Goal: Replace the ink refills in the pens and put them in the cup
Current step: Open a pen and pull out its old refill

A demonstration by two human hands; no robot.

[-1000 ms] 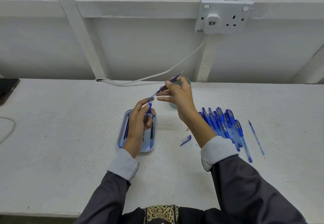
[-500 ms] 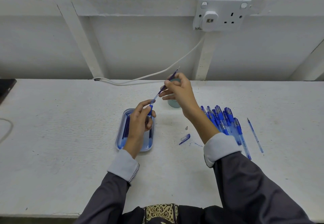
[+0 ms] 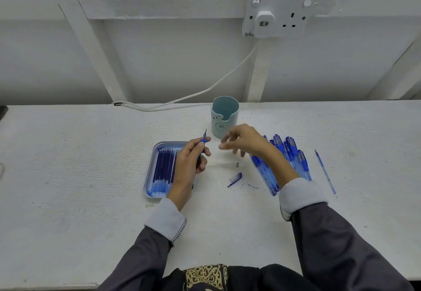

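Grips the pen in the left hand, fingers curled round it, point up, just left of the cup. Hangs the right hand loose, fingers apart, nearer the small metal tip.

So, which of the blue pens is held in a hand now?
The pen gripped by the left hand, tip pointing up; the others lie flat in a pile on the table.

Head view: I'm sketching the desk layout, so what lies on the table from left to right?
Tray of refills → cup → pile of pens → single thin refill.
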